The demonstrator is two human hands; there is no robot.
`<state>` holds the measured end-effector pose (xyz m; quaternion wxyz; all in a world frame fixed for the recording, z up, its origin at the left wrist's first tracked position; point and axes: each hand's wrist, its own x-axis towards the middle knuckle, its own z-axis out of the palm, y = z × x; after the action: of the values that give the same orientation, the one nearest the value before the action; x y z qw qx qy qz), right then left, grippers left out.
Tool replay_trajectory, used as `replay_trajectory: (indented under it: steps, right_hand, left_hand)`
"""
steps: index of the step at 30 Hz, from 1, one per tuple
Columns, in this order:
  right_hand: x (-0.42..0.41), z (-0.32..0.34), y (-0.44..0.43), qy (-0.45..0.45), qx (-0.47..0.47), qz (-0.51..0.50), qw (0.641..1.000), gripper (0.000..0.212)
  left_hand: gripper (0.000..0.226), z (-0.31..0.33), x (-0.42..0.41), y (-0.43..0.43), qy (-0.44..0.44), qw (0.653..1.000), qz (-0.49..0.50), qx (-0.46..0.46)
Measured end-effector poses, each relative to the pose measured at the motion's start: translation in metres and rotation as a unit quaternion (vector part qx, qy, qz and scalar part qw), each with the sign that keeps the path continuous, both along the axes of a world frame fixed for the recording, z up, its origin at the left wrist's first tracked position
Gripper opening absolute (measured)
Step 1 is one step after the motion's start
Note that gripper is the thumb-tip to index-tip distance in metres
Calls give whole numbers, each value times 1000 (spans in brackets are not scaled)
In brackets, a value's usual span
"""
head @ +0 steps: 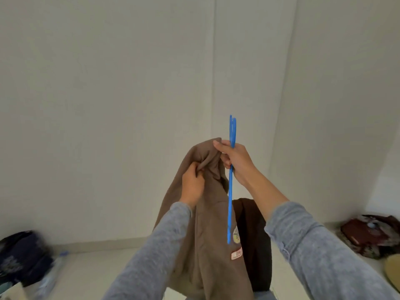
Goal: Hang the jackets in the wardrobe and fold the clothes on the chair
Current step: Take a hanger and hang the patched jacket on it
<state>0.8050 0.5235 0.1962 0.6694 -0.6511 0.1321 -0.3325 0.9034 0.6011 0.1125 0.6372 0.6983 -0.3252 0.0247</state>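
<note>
Pale wall [108, 105] fills most of the view, with a strip of light floor [91, 267] along the bottom. Brown jacket [207, 234] is held up at centre in mid-air in front of the person and hangs down past the bottom edge. It has a round patch [236, 236] and a pink label [236, 255] on the front. A darker brown garment [253, 234] hangs just behind the jacket on its right side.

Dark blue bundle [23, 256] lies on the floor at far left, with a blurred plastic bottle [54, 271] beside it. Maroon fabric pile [368, 234] lies on the floor at far right.

Blue hanger [229, 202] is seen edge-on and near upright, hook end up, just right of the jacket's top. Right hand [238, 163] has its fingers curled round the hanger, thumb touching the jacket's top edge. Left hand [192, 182] grips a bunch of jacket fabric near the top. Both arms are in grey sleeves.
</note>
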Motion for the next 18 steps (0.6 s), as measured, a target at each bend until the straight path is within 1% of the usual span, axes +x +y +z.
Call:
replay_trajectory:
  steps: [1, 2, 3, 4, 5, 6, 7, 9, 12, 13, 14, 15, 16, 17, 18]
  right_hand:
    - [-6, 2, -1, -2, -11, 7, 1000, 22]
    - [-11, 3, -1, -7, -21, 13, 1000, 18]
    - [-16, 3, -3, -16, -30, 12, 999, 16]
    - [-20, 3, -5, -25, -36, 4, 999, 17]
    - [-23, 0, -8, -28, -45, -13, 999, 17]
    - [-25, -3, -11, -20, -57, -31, 998, 17]
    - [-27, -7, -14, -1, -75, -48, 996, 18]
    - [-26, -18, -16, 57, -126, -58, 989, 28]
    - [-18, -28, -6, 143, -186, -8, 972, 55]
    - [-16, -29, -1, 161, -194, 13, 968, 63]
    - [-15, -29, 3, 174, -203, 30, 963, 66]
    - [-13, -31, 7, 180, -213, 36, 959, 61]
    - [-15, -29, 6, 178, -221, 38, 958, 48]
    - [-16, -28, 6, 166, -219, 33, 961, 30]
    - [-17, -27, 4, 151, -213, 23, 965, 20]
  left_hand:
    - [18, 6, 1, 0, 12, 1000, 2, -22]
    - [20, 15, 0, 4, 51, 997, -4, -55]
    - [21, 25, 2, 7, 118, 988, -14, -100]
    - [20, 38, 2, 12, 204, 966, -31, -158]
    - [19, 49, 6, 17, 288, 931, -52, -217]
    - [17, 60, 10, 26, 346, 898, -70, -262]
    - [16, 69, 14, 33, 368, 883, -81, -279]
    - [19, 83, 13, 42, 369, 885, -98, -266]
    - [21, 97, 1, 43, 364, 894, -145, -217]
    - [21, 101, -3, 42, 365, 895, -160, -199]
    - [22, 105, -7, 42, 370, 895, -168, -182]
    - [24, 108, -9, 43, 374, 896, -169, -170]
    - [28, 112, -12, 43, 367, 900, -173, -161]
    - [32, 114, -12, 43, 352, 908, -175, -147]
    - [34, 116, -11, 45, 328, 921, -171, -125]
